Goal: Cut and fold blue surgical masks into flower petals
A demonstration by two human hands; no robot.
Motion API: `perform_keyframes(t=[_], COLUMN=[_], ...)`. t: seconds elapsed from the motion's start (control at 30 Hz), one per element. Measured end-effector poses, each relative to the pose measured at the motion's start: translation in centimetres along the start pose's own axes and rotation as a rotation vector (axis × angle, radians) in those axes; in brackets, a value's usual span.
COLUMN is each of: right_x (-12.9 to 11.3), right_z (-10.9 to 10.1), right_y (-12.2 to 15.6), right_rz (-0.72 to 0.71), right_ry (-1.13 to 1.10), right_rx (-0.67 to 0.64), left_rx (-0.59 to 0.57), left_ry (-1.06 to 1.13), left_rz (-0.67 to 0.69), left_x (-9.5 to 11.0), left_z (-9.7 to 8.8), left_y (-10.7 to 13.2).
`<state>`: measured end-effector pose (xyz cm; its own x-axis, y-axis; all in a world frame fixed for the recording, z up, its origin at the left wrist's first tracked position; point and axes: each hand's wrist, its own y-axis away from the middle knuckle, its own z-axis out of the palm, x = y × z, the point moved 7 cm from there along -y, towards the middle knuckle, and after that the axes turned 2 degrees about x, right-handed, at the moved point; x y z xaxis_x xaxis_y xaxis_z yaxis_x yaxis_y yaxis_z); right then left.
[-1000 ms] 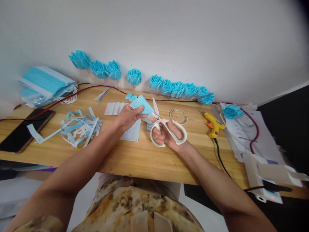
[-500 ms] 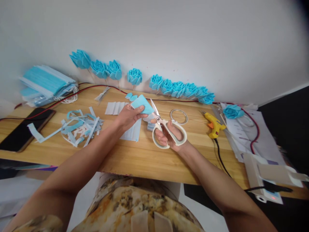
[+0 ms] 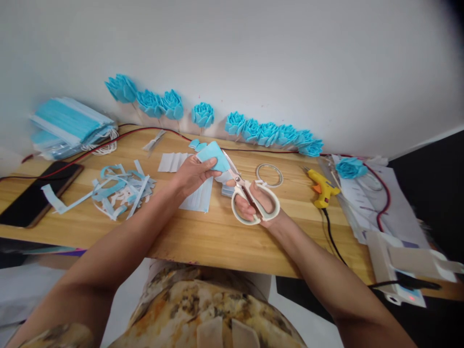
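Take the blue piece as the middle of the dial, with twelve towards the wall. It is up off the bench, gripped at its lower left by the left hand, thumb on top and the other fingers underneath, a narrow pinch with nothing else in it. From about four o'clock comes the right hand, its fingers curled through the loops of the white-handled scissors. The loops sit close together and the blades look nearly closed, lying along the piece's three o'clock edge (whether they bite into it or merely lie against it, I cannot tell).

Trimming that edge seems to be the step in hand. Another snip would call for the loops to be spread, the piece perhaps turned a little in the pinch, and the left fingertips kept clear of the blades.

Just beyond the piece, at ten o'clock, lie small blue cut pieces. A white pleated sheet is at nine and a pale blue pleated sheet between six and seven. A tangle of offcuts lies between eight and nine; between three and four come a ring and, farther out, a yellow glue gun. A row of blue flowers arcs along the wall from ten to nearly three.
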<state>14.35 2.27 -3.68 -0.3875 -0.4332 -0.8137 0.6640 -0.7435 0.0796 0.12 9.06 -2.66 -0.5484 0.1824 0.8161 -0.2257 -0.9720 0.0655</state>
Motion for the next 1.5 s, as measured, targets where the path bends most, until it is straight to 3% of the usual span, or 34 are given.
perform_keyframes(t=[0.27,0.43,0.87,1.13,1.5], right_x=[0.0,-0.6,-1.3,-1.2,-1.0], right_z=[-0.4,0.4,1.3,0.9,0.6], right_y=[0.1,0.2,0.2,0.0,0.2], right_rz=[0.028,-0.007,-0.069,-0.119,-0.158], right_ry=[0.056,0.136,0.148,0.145,0.077], right_rx=[0.013,-0.012,-0.066,-0.043,0.032], left_rx=[0.004,0.006,-0.012,-0.040,-0.012], left_ry=[-0.002,-0.039,-0.079,-0.072,-0.047], left_rz=[0.010,0.039,0.026,-0.015,0.002], left_x=[0.4,0.4,0.0,-1.1,-1.0], left_z=[-0.3,-0.6,0.3,1.5,1.3], left_y=[0.0,-0.1,0.3,0.8,0.7])
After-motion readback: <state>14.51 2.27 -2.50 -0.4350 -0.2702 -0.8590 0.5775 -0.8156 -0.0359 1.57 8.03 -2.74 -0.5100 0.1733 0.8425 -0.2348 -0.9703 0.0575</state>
